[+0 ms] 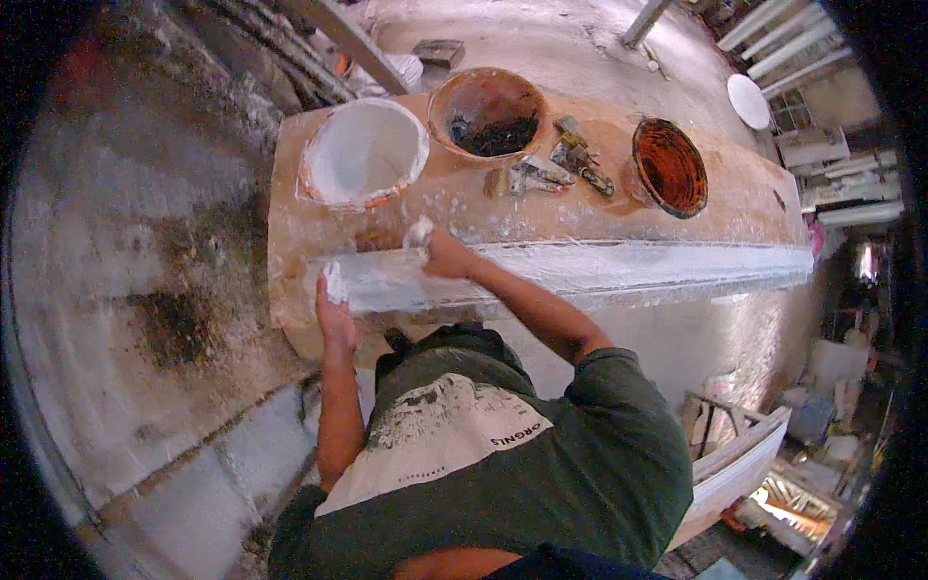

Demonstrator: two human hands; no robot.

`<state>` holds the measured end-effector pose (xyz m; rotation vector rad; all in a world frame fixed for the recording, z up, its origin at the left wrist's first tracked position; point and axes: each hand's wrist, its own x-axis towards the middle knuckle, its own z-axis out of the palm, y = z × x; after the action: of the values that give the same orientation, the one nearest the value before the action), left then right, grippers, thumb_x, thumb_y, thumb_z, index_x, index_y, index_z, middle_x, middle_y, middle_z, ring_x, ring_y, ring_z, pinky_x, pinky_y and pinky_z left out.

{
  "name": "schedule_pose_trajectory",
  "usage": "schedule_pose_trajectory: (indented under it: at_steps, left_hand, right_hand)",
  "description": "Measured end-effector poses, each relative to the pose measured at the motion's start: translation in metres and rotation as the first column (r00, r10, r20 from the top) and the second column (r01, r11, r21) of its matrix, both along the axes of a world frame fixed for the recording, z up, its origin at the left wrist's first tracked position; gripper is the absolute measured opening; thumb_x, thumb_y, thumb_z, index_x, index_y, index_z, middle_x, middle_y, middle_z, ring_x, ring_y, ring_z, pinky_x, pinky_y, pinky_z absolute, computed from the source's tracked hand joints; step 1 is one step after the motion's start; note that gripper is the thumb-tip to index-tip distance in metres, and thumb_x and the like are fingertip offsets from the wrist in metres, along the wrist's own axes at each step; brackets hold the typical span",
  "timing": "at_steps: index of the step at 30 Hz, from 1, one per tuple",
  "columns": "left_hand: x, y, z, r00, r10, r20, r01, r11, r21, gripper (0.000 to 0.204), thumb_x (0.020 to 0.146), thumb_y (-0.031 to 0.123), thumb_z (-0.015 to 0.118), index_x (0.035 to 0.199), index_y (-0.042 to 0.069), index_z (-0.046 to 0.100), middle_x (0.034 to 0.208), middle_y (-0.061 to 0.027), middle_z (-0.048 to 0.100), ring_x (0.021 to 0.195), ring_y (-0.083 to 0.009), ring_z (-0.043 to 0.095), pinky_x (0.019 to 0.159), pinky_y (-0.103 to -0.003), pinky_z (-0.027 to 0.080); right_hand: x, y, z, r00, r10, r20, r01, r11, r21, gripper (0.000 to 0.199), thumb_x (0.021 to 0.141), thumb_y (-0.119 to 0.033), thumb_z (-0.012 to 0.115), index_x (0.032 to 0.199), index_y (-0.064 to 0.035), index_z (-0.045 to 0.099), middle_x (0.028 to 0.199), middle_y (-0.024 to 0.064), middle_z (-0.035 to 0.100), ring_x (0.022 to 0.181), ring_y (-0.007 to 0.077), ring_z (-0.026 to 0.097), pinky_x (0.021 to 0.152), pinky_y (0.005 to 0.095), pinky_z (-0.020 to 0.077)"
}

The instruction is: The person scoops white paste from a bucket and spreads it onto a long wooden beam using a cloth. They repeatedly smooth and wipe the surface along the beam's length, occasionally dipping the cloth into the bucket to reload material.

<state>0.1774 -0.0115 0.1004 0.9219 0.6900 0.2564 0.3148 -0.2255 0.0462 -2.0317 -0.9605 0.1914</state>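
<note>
A long white strip (541, 261), coated with what looks like wet plaster, lies along the near side of the worktable. At the strip's left end is my left hand (334, 314), closed, with white stuff over its fingers; whether that is a coating or a held wad is unclear. My right hand (447, 256) is closed above the strip's left part, slightly blurred, with a white lump (420, 232) at its fingers. Beyond my hands stands a bucket (307, 159) caked with white inside.
A brown bucket (445, 97) with dark residue stands beside the white one. Plaster-smeared tools (580, 159) lie between it and a reddish-brown bucket (667, 169). The brown worktable (744, 184) stretches right. Pale bars (783, 43) are stacked at far right; a wooden frame (735, 474) stands behind on the right.
</note>
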Motion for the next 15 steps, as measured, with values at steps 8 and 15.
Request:
schedule_pose_trajectory:
  at_steps: [8, 15]
  left_hand:
    - [-0.03, -0.012, 0.007, 0.99, 0.134, -0.038, -0.133, 0.991, 0.023, 0.049, 0.09, 0.036, 0.045, 0.129, 0.006, 0.043, 0.133, -0.006, 0.043, 0.124, -0.0196, 0.037, 0.106, -0.034, 0.022]
    - [-0.04, -0.013, 0.006, 0.975, 0.21, -0.074, -0.212, 0.977, -0.016, 0.047, 0.09, 0.034, 0.045, 0.13, 0.009, 0.043, 0.134, -0.0041, 0.042, 0.125, -0.0196, 0.036, 0.106, -0.033, 0.022]
  right_hand:
    - [0.223, -0.061, 0.099, 0.767, -0.181, 0.616, 0.517, 0.742, -0.426, 0.022, 0.079, -0.024, 0.054, 0.089, -0.0058, 0.063, 0.091, 0.0162, 0.064, 0.085, 0.027, 0.064, 0.069, 0.0408, 0.0518]
    - [0.306, -0.081, 0.034, 0.889, -0.032, 0.457, 0.407, 0.515, -0.755, 0.037, 0.073, -0.044, 0.058, 0.087, -0.0115, 0.069, 0.088, 0.0073, 0.067, 0.085, 0.0251, 0.064, 0.073, 0.0404, 0.0487]
